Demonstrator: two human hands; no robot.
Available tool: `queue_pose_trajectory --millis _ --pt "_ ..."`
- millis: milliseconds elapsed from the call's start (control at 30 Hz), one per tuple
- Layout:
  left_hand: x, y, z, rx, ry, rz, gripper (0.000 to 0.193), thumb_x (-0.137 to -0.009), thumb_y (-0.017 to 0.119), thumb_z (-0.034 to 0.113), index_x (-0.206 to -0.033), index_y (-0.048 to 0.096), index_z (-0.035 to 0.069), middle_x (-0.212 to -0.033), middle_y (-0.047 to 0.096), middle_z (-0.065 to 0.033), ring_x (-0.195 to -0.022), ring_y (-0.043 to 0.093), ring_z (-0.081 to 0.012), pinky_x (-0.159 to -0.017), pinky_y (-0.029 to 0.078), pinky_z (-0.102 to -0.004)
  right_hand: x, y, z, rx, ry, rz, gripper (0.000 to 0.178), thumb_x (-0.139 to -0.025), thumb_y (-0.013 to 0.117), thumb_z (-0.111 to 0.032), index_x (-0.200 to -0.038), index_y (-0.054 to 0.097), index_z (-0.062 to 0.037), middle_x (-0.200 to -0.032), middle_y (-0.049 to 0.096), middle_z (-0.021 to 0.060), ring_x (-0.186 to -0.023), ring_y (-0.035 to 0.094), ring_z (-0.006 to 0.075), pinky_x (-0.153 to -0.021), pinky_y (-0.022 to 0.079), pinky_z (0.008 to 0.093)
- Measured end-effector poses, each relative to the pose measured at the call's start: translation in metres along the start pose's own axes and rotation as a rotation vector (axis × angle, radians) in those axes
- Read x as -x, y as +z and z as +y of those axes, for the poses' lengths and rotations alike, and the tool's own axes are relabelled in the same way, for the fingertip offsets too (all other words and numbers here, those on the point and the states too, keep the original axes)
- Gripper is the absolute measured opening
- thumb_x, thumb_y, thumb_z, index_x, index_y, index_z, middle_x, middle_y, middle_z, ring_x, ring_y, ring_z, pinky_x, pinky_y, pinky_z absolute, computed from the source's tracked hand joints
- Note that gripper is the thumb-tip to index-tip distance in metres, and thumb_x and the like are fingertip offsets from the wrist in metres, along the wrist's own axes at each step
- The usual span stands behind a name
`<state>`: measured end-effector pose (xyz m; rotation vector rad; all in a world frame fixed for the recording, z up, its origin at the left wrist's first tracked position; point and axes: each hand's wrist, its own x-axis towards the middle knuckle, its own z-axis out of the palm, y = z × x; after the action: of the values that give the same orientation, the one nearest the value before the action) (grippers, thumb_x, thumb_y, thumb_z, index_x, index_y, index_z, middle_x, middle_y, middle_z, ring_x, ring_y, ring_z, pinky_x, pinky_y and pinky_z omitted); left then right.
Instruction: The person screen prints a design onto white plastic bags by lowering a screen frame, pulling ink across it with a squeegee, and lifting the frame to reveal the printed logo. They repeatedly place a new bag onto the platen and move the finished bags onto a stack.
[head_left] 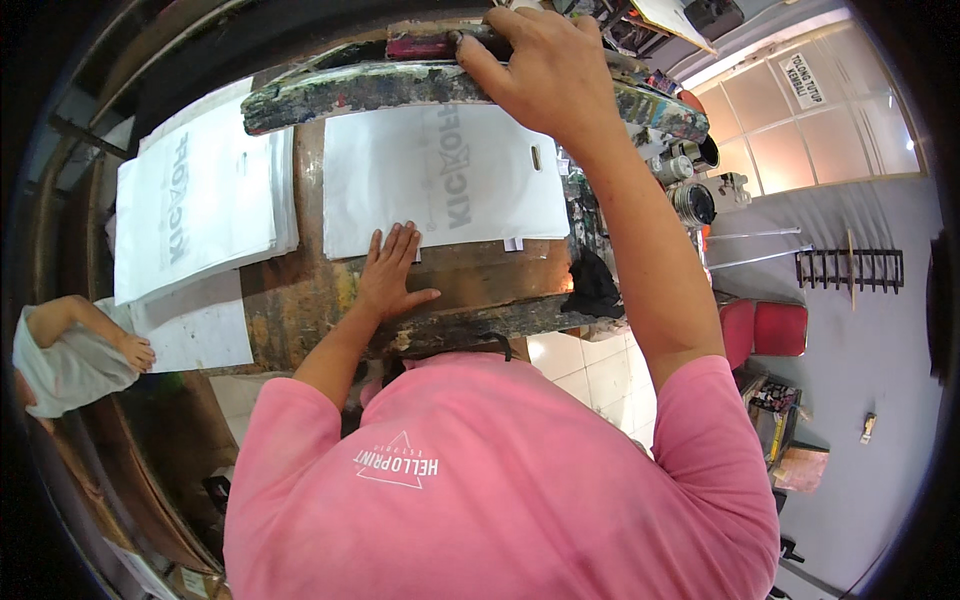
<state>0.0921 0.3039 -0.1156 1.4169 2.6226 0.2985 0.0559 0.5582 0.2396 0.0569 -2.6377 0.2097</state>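
Note:
A flat white bag (pixel 380 180) with grey printed lettering and an oval handle slot lies on the stained wooden table (pixel 450 270). My left hand (pixel 392 278) rests on its near edge, fingers stretched out and thumb apart. Above the bag's far side is a screen printing frame (pixel 370 92), seen along its paint-crusted edge. My right hand (pixel 545 75) is closed over this frame near its right part, thumb on the front and fingers over the top. A dark red, stained bar (pixel 420 46) lies behind the edge, close to my thumb; whether my fingers also hold it I cannot tell.
A stack of printed white bags (pixel 220 170) sits on the left over a white sheet (pixel 200 330). Another person's hand (pixel 135 352) touches that sheet's edge. A black cloth (pixel 595 285) lies at the table's right end, with cans (pixel 690 203) beyond and a red chair (pixel 778 328) farther right.

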Motion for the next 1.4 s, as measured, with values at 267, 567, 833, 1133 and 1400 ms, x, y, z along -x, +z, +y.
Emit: queue_pose_trajectory --millis 267,567,833,1133,1400 --pt "-0.003 0.002 -0.002 0.030 0.016 0.001 0.125 -0.079 0.054 0.089 -0.162 0.023 0.001 -0.171 0.020 -0.0166 -0.159 0.014 -0.0336 -0.129 0.005 -0.0567 0.005 0.012 0.011 0.125 -0.090 0.152 0.046 -0.092 0.061 -0.047 -0.108 0.074 -0.0051 -0.096 0.073 0.0149 -0.091 0.067 0.0323 -0.088 0.042 0.0470" --pt "-0.007 -0.005 -0.009 0.022 0.056 -0.050 0.130 -0.074 0.058 0.091 -0.162 0.025 0.001 -0.171 0.020 -0.0158 -0.159 0.012 -0.0331 -0.129 0.005 -0.0568 0.001 0.021 0.021 0.096 -0.105 0.214 0.046 -0.092 0.059 -0.050 -0.094 0.071 -0.0057 -0.083 0.071 0.0100 -0.086 0.068 0.0294 -0.086 0.043 0.0497" --pt "-0.014 -0.110 0.029 0.743 -0.200 0.410 0.112 -0.082 0.073 0.068 -0.162 0.027 0.004 -0.167 0.030 -0.0197 -0.154 0.031 -0.0368 -0.123 0.027 -0.0569 0.013 0.022 0.016 0.100 -0.075 0.133 0.058 -0.092 0.061 -0.051 -0.119 0.064 0.0002 -0.091 0.070 0.0140 -0.091 0.066 0.0314 -0.083 0.043 0.0463" --pt "0.046 -0.156 0.050 2.240 -0.724 0.655 0.109 -0.089 0.036 0.089 -0.157 0.032 0.004 -0.147 0.049 -0.0191 -0.133 0.051 -0.0345 -0.116 0.040 -0.0529 0.127 0.089 0.033 -0.176 -0.210 -0.638 0.036 -0.084 0.075 -0.024 -0.116 0.067 -0.0092 -0.105 0.062 0.0171 -0.104 0.060 0.0380 -0.089 0.049 0.0494" --pt "0.068 -0.052 0.025 1.976 -1.173 0.330 0.107 -0.088 0.036 0.092 -0.146 0.046 0.003 -0.126 0.064 -0.0187 -0.114 0.065 -0.0318 -0.097 0.057 -0.0473 0.067 0.215 0.096 -0.153 -0.129 -0.427 0.042 -0.088 0.071 -0.017 -0.129 0.062 -0.0163 -0.104 0.063 0.0106 -0.101 0.062 0.0342 -0.085 0.054 0.0482"
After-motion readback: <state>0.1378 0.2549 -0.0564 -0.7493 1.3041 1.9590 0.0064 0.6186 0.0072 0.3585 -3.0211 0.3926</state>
